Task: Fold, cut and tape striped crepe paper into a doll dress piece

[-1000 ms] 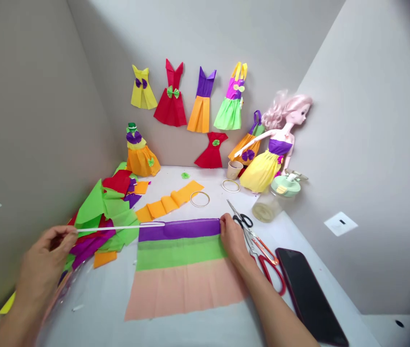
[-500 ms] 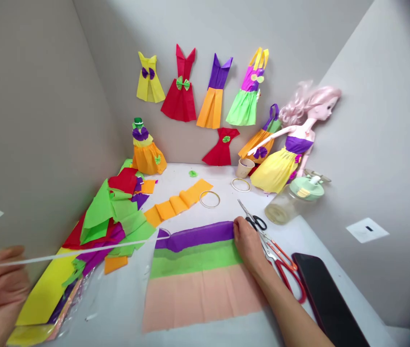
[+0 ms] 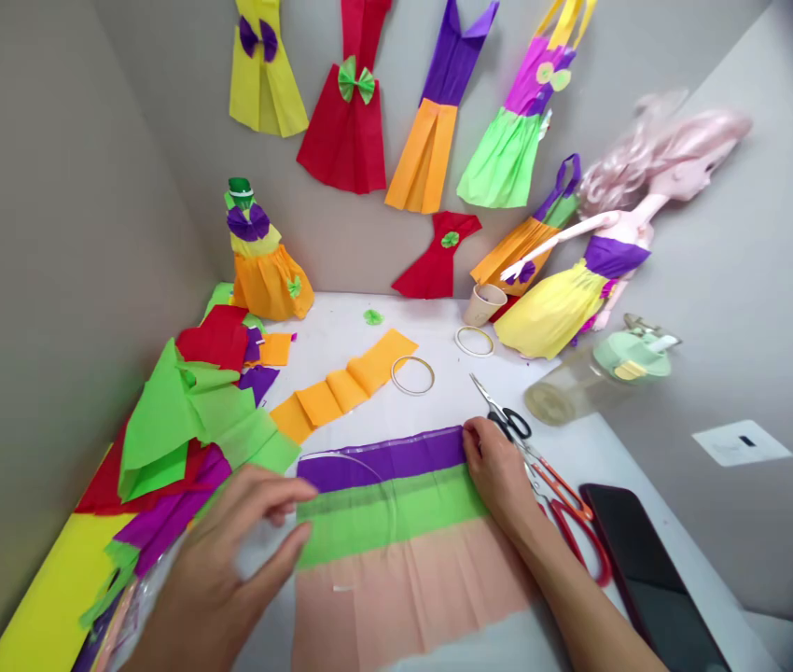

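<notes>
A sheet of striped crepe paper, purple, green and peach (image 3: pixel 417 551), lies flat on the white table before me. A thin pale strip (image 3: pixel 386 485) curls loosely across its purple and green bands. At the purple band's upper right corner, my right hand (image 3: pixel 498 462) is closed with its fingertips pinching the paper edge. My left hand (image 3: pixel 246 541) hovers by the sheet's left edge, thumb and fingers apart, slightly blurred, with nothing visible between them.
Scissors with black handles (image 3: pixel 515 423) and red-handled scissors (image 3: pixel 582 541) lie right of the sheet, beside a phone (image 3: pixel 648 579). Crepe paper scraps (image 3: pixel 165 420) pile up left. Behind are an orange strip (image 3: pixel 347 387), bangles (image 3: pixel 412 375), a doll (image 3: pixel 578 289), a bottle (image 3: pixel 578 378) and paper dresses (image 3: pixel 351 131).
My left hand has come from the far left to the sheet's left edge and let go of the pale strip, which now curls over the paper. My right hand keeps its hold. The view has tilted down.
</notes>
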Motion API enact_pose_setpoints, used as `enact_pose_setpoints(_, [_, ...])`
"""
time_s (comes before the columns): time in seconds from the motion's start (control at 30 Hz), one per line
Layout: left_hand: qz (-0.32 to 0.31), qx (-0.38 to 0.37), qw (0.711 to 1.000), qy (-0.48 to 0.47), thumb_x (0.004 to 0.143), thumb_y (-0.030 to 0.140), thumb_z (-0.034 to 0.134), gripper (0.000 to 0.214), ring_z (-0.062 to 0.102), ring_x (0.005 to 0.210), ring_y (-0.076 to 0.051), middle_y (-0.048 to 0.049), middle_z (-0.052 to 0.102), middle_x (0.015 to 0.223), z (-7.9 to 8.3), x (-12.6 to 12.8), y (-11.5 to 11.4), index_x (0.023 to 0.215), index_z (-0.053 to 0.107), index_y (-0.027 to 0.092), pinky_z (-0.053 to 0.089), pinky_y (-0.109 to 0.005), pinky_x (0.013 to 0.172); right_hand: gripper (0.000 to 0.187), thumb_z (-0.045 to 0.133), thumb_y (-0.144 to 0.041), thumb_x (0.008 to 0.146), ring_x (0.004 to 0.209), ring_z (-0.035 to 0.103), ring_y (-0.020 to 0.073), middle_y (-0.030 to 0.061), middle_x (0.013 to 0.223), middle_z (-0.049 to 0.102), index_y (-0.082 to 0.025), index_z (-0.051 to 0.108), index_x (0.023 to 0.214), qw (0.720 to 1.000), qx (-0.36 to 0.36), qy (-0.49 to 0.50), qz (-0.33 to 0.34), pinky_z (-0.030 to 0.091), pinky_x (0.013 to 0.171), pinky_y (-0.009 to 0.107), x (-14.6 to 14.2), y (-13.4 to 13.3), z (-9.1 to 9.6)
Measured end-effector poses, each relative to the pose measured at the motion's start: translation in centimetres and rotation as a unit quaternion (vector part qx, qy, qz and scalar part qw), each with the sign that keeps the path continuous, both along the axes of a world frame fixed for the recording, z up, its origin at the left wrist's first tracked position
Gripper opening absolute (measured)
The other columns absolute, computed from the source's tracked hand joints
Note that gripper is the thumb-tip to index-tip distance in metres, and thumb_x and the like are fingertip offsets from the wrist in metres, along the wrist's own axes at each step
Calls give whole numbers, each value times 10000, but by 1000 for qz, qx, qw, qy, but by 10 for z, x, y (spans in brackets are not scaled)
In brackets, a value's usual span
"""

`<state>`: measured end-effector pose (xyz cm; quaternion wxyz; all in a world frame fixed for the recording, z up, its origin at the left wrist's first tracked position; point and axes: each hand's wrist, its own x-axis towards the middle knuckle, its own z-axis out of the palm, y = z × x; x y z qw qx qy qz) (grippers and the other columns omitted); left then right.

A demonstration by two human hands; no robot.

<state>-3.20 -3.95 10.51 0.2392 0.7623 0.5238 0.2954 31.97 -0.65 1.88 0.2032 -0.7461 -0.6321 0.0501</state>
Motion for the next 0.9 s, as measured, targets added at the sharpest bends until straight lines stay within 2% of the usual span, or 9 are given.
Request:
enact_pose_setpoints(0.17, [-205, 22, 975, 80, 878, 105, 456, 352, 560, 898, -212, -56, 585, 982, -30, 71, 44, 1172, 575, 256, 483, -336, 757, 171, 385, -250, 947, 737, 596, 187, 62, 879, 625, -197, 540, 896, 1000, 1, 1, -3, 372, 616, 273, -2, 0, 1])
enact_pose_setpoints(0.27, [-233, 35, 961, 147, 874, 60, 415, 278, 521, 834, -210, -51, 566, 898, -45, 92, 53, 980, 620, 216, 446, -345, 722, 171, 379, -236, 952, 750, 598, 190, 64, 875, 619, -195, 533, 891, 1000, -7, 0, -2, 365, 608, 273, -3, 0, 2])
enact_pose_setpoints(0.33, [-224, 32, 963, 148, 918, 94, 399, 247, 512, 822, -206, -48, 563, 871, -47, 89, 57, 842, 609, 201, 431, -344, 716, 180, 367, -232, 963, 749, 596, 188, 63, 879, 611, -194, 527, 891, 1000, -15, 0, 0, 357, 603, 273, -4, 0, 3])
enact_pose_setpoints(0.43, [-174, 16, 980, 99, 968, 216, 408, 246, 530, 861, -208, -52, 582, 893, -41, 57, 62, 850, 625, 212, 442, -347, 748, 179, 364, -223, 972, 737, 588, 180, 60, 888, 603, -195, 521, 889, 1000, -20, -1, 3, 339, 591, 273, -3, -1, 3])
enact_pose_setpoints(0.5, [-102, 14, 991, 86, 954, 328, 459, 220, 550, 890, -228, -56, 604, 925, -35, 23, 61, 899, 653, 240, 458, -363, 767, 172, 374, -211, 973, 720, 577, 172, 59, 893, 603, -196, 521, 885, 1000, -24, -8, 4, 318, 576, 274, -3, -1, 3])
enact_pose_setpoints(0.6, [26, 18, 995, 92, 896, 439, 510, 244, 581, 902, -271, -47, 639, 920, -31, -30, 48, 860, 694, 283, 474, -410, 793, 158, 391, -184, 978, 681, 557, 154, 54, 908, 605, -194, 523, 892, 999, -39, -21, 7, 276, 548, 278, -3, -2, 4])
enact_pose_setpoints(0.67, [79, 13, 993, 86, 877, 476, 500, 263, 601, 920, -292, -38, 660, 943, -32, -55, 35, 852, 711, 320, 479, -435, 816, 143, 405, -179, 986, 653, 542, 142, 49, 923, 602, -192, 521, 903, 998, -50, -32, 7, 248, 533, 281, -4, -3, 4])
enact_pose_setpoints(0.77, [150, 8, 986, 66, 866, 478, 499, 251, 623, 910, -301, -28, 669, 933, -34, -74, 16, 821, 704, 340, 479, -454, 836, 128, 417, -186, 997, 631, 528, 133, 45, 948, 598, -188, 518, 917, 997, -61, -51, 4, 218, 525, 287, -5, -3, 6])
enact_pose_setpoints(0.9, [207, 26, 975, 73, 832, 509, 503, 280, 648, 836, -291, -38, 668, 871, -33, -92, 1, 777, 692, 310, 508, -418, 759, 131, 410, -187, 1007, 643, 533, 130, 45, 967, 596, -184, 518, 934, 995, -68, -69, 9, 214, 534, 293, -7, -4, 12])
